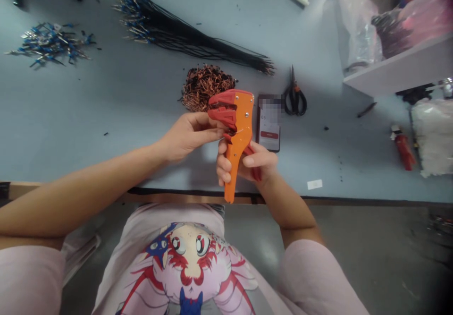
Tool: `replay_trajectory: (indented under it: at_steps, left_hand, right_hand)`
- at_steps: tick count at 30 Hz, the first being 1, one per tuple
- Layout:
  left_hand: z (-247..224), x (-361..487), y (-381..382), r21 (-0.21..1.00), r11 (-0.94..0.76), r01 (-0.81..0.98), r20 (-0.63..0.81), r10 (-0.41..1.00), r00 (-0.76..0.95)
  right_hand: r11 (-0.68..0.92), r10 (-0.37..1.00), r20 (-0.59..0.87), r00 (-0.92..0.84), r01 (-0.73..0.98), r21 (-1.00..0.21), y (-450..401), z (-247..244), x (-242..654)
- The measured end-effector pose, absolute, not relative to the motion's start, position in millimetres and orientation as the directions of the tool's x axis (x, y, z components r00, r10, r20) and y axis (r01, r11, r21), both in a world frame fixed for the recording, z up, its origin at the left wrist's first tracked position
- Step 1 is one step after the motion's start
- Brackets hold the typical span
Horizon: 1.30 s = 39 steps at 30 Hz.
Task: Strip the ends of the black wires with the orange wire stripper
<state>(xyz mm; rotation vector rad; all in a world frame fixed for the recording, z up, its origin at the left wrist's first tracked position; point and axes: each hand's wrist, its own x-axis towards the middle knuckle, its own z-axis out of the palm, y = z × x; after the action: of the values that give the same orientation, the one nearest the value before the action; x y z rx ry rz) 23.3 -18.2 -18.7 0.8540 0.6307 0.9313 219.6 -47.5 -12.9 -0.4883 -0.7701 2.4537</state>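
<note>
An orange and red wire stripper [243, 116] stands over the table's front part, its red jaws at the top left. My right hand [260, 161] is wrapped round its handles. My left hand [189, 135] is at the jaws' left side, thumb and fingers pinched together; what they hold, if anything, is too small to tell. Behind the jaws lies a heap of short copper-coloured scraps [203, 86]. A long bundle of black wires [198, 36] with metal ends stretches across behind the heap.
A pile of blue and silver terminals [53, 43] lies at the left. Right of the tool are a phone [269, 128] and black-handled scissors [295, 100]. Plastic bags [361, 27] stand by a white shelf [399, 64]; a red tool [403, 149] lies at the far right.
</note>
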Motion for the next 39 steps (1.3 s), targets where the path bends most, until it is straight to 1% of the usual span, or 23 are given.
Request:
replay_trajectory:
  at_steps: [6, 10, 19, 28, 35, 37, 39]
  left_hand:
    - [-21, 23, -19, 0.896, 0.237, -0.375, -0.049, 0.892, 0.448]
    - [-24, 23, -19, 0.919, 0.185, -0.349, -0.007, 0.892, 0.453]
    - [-27, 23, -20, 0.937, 0.142, -0.319, 0.019, 0.891, 0.453]
    - [-27, 22, -19, 0.952, 0.144, -0.27, -0.015, 0.903, 0.428]
    - [-27, 24, -17, 0.956, 0.1, -0.275, 0.022, 0.912, 0.409]
    - [-26, 24, -15, 0.967, 0.097, -0.234, 0.004, 0.919, 0.395]
    - [-24, 21, -13, 0.986, 0.079, -0.144, -0.022, 0.933, 0.36]
  right_hand:
    - [-0.717, 0.543, -0.147, -0.827, -0.365, -0.594, -47, -15, 218]
    - [-0.713, 0.552, -0.124, -0.825, -0.389, -0.583, -49, -19, 218]
    - [-0.679, 0.561, -0.082, -0.823, -0.402, -0.614, -51, -20, 218]
    - [-0.689, 0.573, -0.174, -0.801, -0.356, -0.631, -53, -16, 214]
    - [-0.716, 0.571, -0.275, -0.773, -0.305, -0.627, -53, -10, 211]
    - [-0.718, 0.568, -0.302, -0.765, -0.283, -0.635, -50, -10, 212]
    - [-0.699, 0.591, -0.329, -0.736, -0.264, -0.665, -45, -9, 214]
